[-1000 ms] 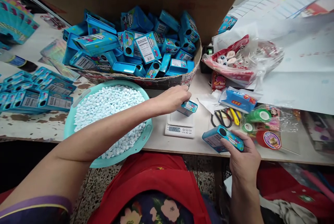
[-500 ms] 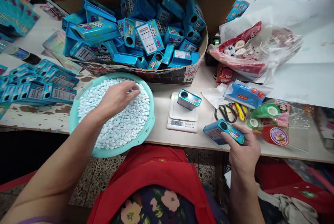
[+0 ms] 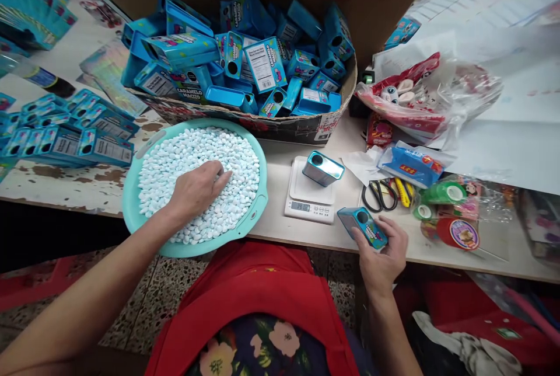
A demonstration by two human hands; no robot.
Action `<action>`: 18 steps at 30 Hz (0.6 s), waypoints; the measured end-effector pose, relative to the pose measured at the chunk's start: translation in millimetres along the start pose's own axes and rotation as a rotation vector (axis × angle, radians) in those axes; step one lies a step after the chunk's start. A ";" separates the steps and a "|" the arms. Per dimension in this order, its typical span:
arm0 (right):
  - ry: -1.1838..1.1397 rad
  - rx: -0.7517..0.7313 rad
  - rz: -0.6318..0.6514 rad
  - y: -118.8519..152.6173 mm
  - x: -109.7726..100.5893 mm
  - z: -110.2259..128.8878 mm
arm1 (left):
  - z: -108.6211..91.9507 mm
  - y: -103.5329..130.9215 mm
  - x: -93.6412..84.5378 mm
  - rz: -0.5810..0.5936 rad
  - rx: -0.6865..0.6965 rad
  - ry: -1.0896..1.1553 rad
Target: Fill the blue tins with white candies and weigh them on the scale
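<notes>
My left hand (image 3: 199, 189) is down in the white and pale blue candies (image 3: 210, 218), its fingers curled into them and their tips partly hidden. The candies fill a round turquoise basin (image 3: 258, 206). My right hand (image 3: 385, 250) grips a blue candy tin (image 3: 365, 228) with a dark round hole in its top, held at the table's front edge. Between my hands a second candy tin (image 3: 324, 168) stands on a white digital scale (image 3: 310, 196). The display is lit, but I cannot read its digits surely.
Behind the basin, a cardboard box (image 3: 280, 131) is heaped with blue tins. More tins (image 3: 65, 139) stand in rows at the left, near a bottle (image 3: 44, 77). At the right lie scissors (image 3: 380, 195), a yellow cutter (image 3: 403, 192), green tape (image 3: 444, 192) and a plastic bag (image 3: 431, 98).
My left hand has moved lower into the candies. My right hand has brought its tin left, nearer the scale. The view has shifted slightly.
</notes>
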State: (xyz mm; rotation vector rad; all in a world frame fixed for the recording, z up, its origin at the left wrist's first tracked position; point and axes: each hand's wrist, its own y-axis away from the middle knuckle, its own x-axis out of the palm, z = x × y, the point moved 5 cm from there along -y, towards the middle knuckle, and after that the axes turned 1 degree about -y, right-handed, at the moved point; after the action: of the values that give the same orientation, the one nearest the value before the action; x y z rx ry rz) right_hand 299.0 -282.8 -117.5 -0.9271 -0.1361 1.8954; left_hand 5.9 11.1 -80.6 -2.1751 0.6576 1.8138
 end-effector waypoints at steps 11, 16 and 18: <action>0.234 -0.238 0.767 -124.9 107.4 55.2 | 48.5 -3.1 -7.5 -0.134 -0.690 2.003; 0.141 -0.182 0.701 -132.7 111.0 66.1 | 49.5 0.7 -3.7 -0.119 -0.733 2.274; 0.037 -0.119 0.589 -135.3 97.6 83.5 | 48.3 0.4 -3.4 -0.095 -0.731 2.344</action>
State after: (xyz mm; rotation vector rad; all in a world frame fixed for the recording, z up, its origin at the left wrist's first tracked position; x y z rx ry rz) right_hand 320.6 -110.6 -49.1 -1.1718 0.0556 2.4263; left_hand -36.7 33.3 -87.2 -3.4815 -0.0840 -1.6483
